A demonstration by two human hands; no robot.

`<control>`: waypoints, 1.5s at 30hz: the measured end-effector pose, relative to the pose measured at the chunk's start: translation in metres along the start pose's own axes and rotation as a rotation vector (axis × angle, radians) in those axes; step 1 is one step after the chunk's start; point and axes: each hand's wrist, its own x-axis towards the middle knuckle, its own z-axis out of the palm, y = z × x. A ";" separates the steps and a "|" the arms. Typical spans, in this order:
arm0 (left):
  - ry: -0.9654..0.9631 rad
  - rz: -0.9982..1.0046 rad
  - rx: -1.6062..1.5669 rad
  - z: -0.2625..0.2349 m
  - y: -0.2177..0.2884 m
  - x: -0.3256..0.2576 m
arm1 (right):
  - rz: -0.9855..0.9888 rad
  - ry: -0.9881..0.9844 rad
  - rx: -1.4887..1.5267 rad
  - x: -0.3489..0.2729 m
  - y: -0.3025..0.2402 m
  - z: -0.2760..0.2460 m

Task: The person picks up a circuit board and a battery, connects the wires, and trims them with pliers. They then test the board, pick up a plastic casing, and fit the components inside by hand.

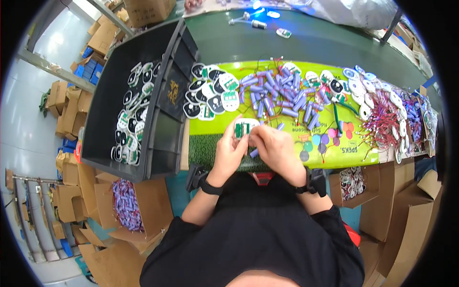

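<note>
My left hand grips a white oval plastic housing by its left side. A green circuit board faces up inside it. My right hand is closed in a pinch against the housing's right edge; whatever its fingertips hold is hidden. Just below the fingers, a purple cylindrical battery cell shows between my hands. Beyond them lies a heap of purple cells with thin red and black wires. To its left, several similar housings with green boards are piled on the bright green sheet.
A deep black crate holding more housings stands at my left. Green-handled pliers lie to the right, before red-wired parts and white discs. A dark green belt runs behind. Cardboard boxes flank me below.
</note>
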 end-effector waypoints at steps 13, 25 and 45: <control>0.098 0.134 0.161 0.004 -0.025 0.000 | 0.018 0.093 -0.008 -0.005 0.000 0.013; 0.010 0.010 0.096 -0.001 -0.031 -0.004 | 0.039 0.096 0.037 -0.012 0.023 0.031; -0.024 -0.013 -0.233 -0.001 -0.032 0.005 | 0.217 0.091 0.300 -0.012 0.024 0.029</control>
